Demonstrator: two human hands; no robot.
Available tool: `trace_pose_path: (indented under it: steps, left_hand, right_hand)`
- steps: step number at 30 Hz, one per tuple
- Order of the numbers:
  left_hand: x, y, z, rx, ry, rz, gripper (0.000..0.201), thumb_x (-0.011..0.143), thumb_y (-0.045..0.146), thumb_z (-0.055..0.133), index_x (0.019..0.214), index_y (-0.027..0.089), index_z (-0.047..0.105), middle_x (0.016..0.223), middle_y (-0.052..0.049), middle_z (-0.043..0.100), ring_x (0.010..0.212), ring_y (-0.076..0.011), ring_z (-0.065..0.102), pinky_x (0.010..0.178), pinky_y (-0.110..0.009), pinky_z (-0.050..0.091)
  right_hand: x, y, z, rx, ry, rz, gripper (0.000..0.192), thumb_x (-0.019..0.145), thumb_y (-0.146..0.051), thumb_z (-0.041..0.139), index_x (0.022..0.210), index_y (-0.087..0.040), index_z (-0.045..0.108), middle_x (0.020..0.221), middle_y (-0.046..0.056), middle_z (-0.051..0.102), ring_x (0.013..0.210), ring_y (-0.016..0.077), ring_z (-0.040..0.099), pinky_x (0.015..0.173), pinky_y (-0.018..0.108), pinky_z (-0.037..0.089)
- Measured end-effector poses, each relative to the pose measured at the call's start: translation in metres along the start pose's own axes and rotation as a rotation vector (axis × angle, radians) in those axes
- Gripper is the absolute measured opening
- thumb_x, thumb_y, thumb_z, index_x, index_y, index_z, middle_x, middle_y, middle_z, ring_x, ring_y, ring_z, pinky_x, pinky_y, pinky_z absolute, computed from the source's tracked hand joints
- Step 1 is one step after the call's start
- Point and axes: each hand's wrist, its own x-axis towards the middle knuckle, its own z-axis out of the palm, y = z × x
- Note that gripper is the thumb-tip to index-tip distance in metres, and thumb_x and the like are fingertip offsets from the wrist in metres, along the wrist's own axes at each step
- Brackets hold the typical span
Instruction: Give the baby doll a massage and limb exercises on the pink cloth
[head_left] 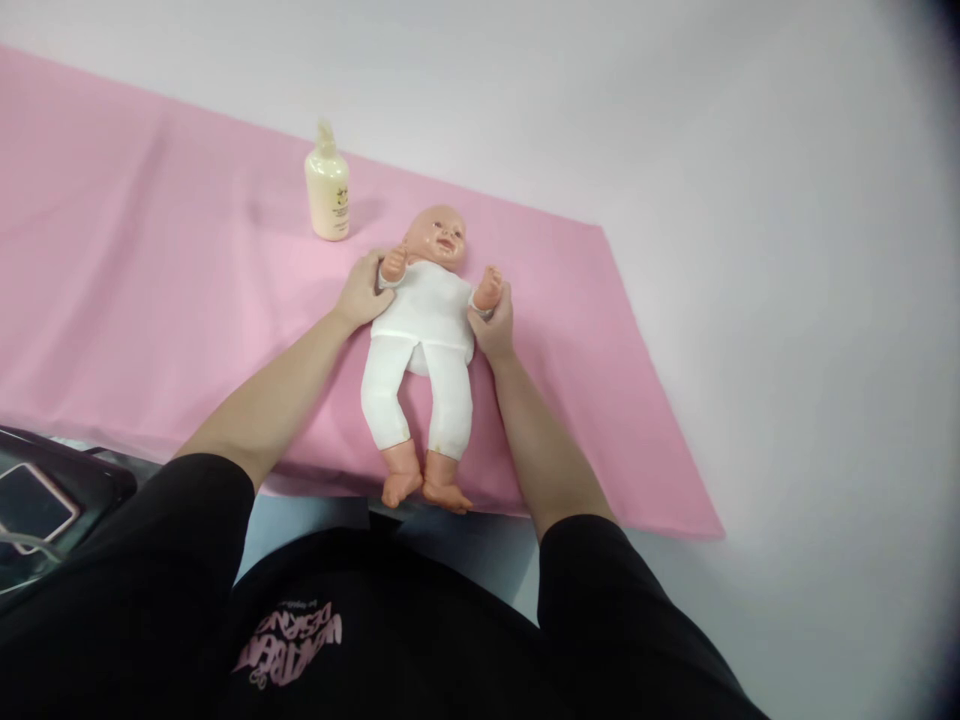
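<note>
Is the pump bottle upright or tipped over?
Upright: the bottle stands on its base on the pink cloth, pump head on top.

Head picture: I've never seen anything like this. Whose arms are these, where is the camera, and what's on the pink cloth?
There's no machine here, just a person with two bare hands. The camera is worn on their head, looking forward and down, so their black shirt fills the bottom. On the pink cloth a doll in white clothes lies on its back, its feet toward the person. The left hand and right hand each hold one of its arms near the cuff. A pump bottle stands upright beyond the left hand, untouched.
</note>
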Motion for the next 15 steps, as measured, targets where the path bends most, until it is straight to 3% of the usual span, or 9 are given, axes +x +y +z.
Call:
trace_pose_path:
  steps: [3,6,9,11,13,15]
  left_hand:
    - [0.002,0.0,0.001,-0.013,-0.023,0.002,0.05,0.091,0.055,0.076,0.129,0.024,0.067,0.124,-0.018,0.076,0.135,-0.044,0.071,0.126,-0.065,0.052]
    - [0.004,0.001,0.001,-0.045,-0.035,-0.003,0.058,0.097,0.064,0.072,0.14,0.024,0.066,0.14,-0.021,0.074,0.147,-0.0448,0.066,0.133,-0.065,0.046]
    - [0.004,-0.003,0.0,-0.071,-0.01,-0.023,0.078,0.104,0.072,0.062,0.162,0.02,0.052,0.169,-0.026,0.058,0.166,-0.0425,0.05,0.143,-0.062,0.033]
    - [0.002,-0.009,0.0,-0.085,0.017,-0.057,0.087,0.106,0.075,0.058,0.171,0.02,0.042,0.179,-0.026,0.047,0.173,-0.0405,0.04,0.145,-0.06,0.028]
    - [-0.001,-0.016,0.001,-0.09,0.034,-0.089,0.089,0.106,0.076,0.057,0.175,0.022,0.038,0.182,-0.025,0.044,0.175,-0.0396,0.038,0.145,-0.06,0.029]
    - [-0.003,-0.023,0.002,-0.071,0.043,-0.111,0.088,0.106,0.076,0.057,0.175,0.023,0.041,0.178,-0.025,0.049,0.17,-0.0411,0.045,0.143,-0.063,0.033]
  right_hand:
    - [0.0,-0.008,0.0,0.018,-0.013,0.008,0.067,0.089,-0.051,0.077,0.148,-0.026,0.059,0.152,0.018,0.071,0.153,0.0394,0.065,0.137,0.07,0.046]
    - [0.003,-0.015,0.003,0.004,-0.032,0.005,0.075,0.096,-0.058,0.07,0.162,-0.029,0.049,0.17,0.016,0.059,0.168,0.0363,0.051,0.142,0.068,0.04]
    - [0.009,-0.011,0.006,-0.022,0.002,-0.013,0.087,0.102,-0.067,0.06,0.176,-0.032,0.031,0.187,0.011,0.037,0.181,0.0336,0.028,0.148,0.068,0.027]
    - [0.011,-0.003,0.006,-0.048,0.021,-0.014,0.091,0.105,-0.073,0.053,0.18,-0.034,0.021,0.191,0.009,0.03,0.183,0.0339,0.019,0.148,0.07,0.021]
    - [0.012,0.009,0.005,-0.092,0.033,-0.009,0.093,0.106,-0.08,0.043,0.183,-0.034,0.016,0.191,0.009,0.029,0.183,0.0345,0.021,0.148,0.071,0.021]
    - [0.011,0.02,0.002,-0.144,0.036,0.012,0.094,0.106,-0.083,0.034,0.184,-0.032,0.017,0.188,0.012,0.036,0.178,0.0345,0.034,0.147,0.069,0.027]
